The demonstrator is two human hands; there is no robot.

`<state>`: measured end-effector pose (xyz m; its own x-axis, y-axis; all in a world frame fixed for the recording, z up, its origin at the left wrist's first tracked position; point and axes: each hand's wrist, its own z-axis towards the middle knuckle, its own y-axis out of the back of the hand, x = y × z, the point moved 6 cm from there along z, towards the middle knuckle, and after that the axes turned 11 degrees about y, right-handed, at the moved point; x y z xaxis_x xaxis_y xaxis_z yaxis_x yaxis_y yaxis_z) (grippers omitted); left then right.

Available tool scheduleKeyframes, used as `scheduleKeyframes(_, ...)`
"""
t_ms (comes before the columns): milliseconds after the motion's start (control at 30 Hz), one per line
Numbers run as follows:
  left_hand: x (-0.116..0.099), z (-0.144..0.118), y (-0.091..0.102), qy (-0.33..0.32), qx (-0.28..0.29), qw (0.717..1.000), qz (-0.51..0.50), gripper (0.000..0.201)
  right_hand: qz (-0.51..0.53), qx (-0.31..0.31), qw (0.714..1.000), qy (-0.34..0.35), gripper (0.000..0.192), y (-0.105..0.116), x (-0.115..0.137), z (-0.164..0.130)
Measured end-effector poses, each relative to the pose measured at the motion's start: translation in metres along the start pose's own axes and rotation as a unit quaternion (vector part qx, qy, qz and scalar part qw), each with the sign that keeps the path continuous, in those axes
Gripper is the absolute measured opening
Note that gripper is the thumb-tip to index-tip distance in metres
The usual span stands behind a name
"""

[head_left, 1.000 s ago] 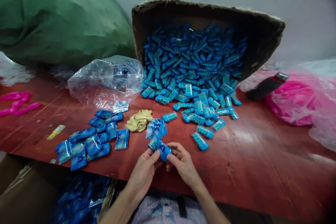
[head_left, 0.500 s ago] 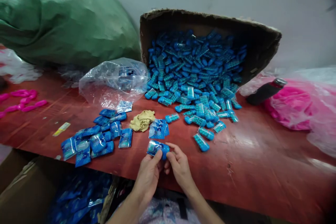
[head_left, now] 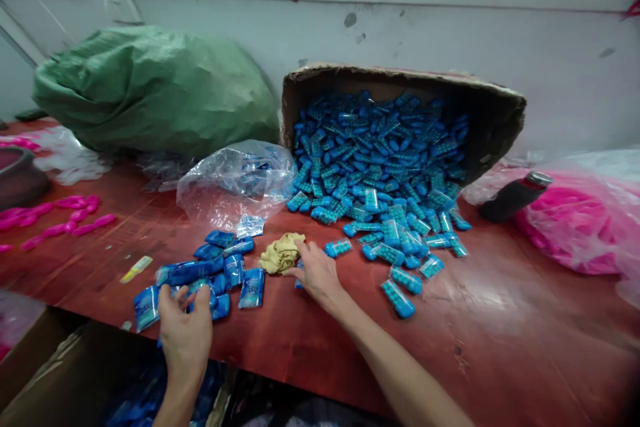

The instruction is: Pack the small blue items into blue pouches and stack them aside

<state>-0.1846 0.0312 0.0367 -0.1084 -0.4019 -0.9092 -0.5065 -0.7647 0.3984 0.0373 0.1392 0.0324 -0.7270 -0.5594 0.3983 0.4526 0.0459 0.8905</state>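
Observation:
My left hand is over the left pile of blue printed packets, fingers spread and curved down among them. It does not visibly grip any of them. My right hand reaches beside a crumpled yellow cloth, thumb and fingers apart. Beneath it, a small part of the flat blue printed wrappers shows; the rest is hidden. Right of this hand lie loose blue plastic pieces with clear, teal-dotted ends.
A tipped cardboard box spills many blue pieces onto the red table. A green sack, clear plastic bag, pink pieces, dark bottle and pink-filled bag stand around. Below the front edge is an open carton.
My hands have parted from the blue packet they held together. The left has moved to the packet pile, the right to the wrappers by the cloth. The view has tilted up.

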Motion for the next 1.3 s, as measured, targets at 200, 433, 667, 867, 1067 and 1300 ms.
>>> scheduleKeyframes(200, -0.003, -0.064, -0.04, -0.147, 0.127, 0.98, 0.042, 0.032, -0.022, 0.037, 0.999, 0.02, 0.016, -0.023, -0.011, 0.037)
scheduleKeyframes(433, 0.007, -0.089, -0.082, -0.151, 0.227, 0.962, 0.016, 0.023, -0.056, 0.01, 0.998, 0.0, 0.026, -0.002, -0.035, -0.036)
scheduleKeyframes(667, 0.021, -0.098, -0.102, -0.029, 0.288, 0.957, -0.032, 0.029, -0.064, -0.035, 0.997, -0.023, 0.02, -0.011, -0.036, -0.063)
scheduleKeyframes(867, 0.044, -0.106, -0.13, 0.226, 0.341, 0.903, -0.132, 0.048, 0.009, -0.099, 0.995, 0.008, 0.023, 0.006, -0.019, -0.076)
scheduleKeyframes(1067, 0.041, -0.113, -0.138, 0.247, 0.377, 0.875, -0.175, 0.033, 0.255, -0.165, 0.95, -0.074, 0.035, 0.008, -0.03, -0.088)
scheduleKeyframes(1300, 0.039, -0.118, -0.141, 0.271, 0.376, 0.866, -0.187, 0.033, 0.369, -0.148, 0.906, -0.142, 0.026, -0.012, -0.046, -0.072)
